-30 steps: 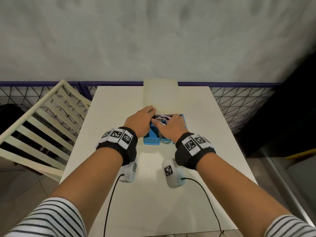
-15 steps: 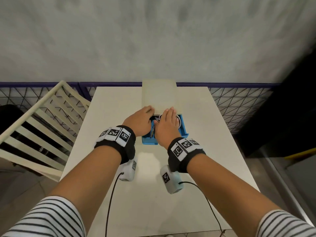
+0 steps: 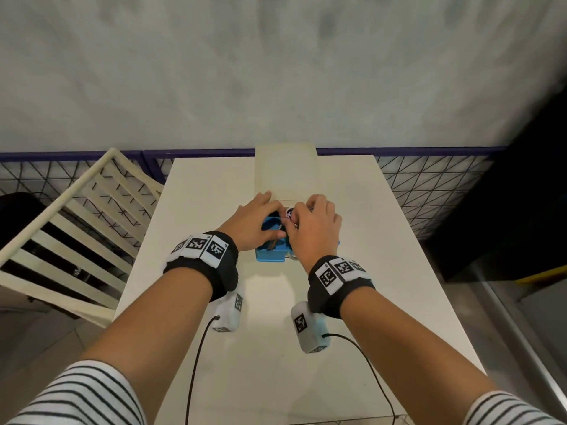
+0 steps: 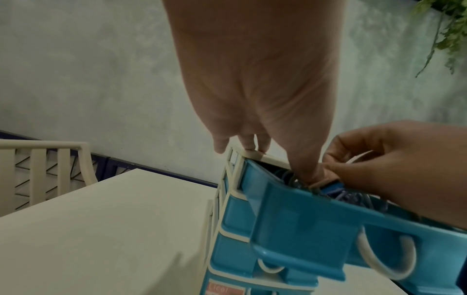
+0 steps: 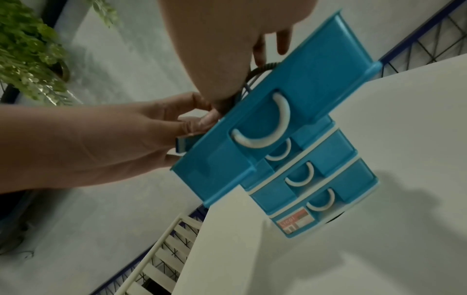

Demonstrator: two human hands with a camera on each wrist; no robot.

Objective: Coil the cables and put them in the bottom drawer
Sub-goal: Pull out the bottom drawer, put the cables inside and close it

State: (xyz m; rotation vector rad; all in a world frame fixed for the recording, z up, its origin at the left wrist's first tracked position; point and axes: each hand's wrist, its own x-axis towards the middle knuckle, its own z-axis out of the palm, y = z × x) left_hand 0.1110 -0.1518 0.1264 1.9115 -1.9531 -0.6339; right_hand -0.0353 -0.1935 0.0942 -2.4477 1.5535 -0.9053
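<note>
A blue drawer unit with a cream frame [image 3: 285,170] stands on the white table [image 3: 214,185]. Its uppermost drawer [image 3: 270,254] is pulled out, with several closed drawers [image 5: 303,179] below it. Coiled cables [image 4: 348,197] lie inside the open drawer, and a black cable [image 5: 262,68] arches above its rim. My left hand [image 3: 270,207] rests its fingers on the frame's top edge, its thumb pressing down on the cables. My right hand [image 3: 302,214] is curled over the drawer and pinches the cables. A blue plug [image 5: 183,144] shows at the drawer's left end.
A cream slatted chair [image 3: 76,228] stands left of the table. A wire fence with a blue rail [image 3: 429,185] runs behind it, and a dark block [image 3: 506,225] sits at the right. Black leads [image 3: 196,363] trail from the wrist cameras over the near table.
My right hand lay flat over the drawer half a second ago; now its fingers are curled and pinch the cables near the frame. My left hand has stayed put.
</note>
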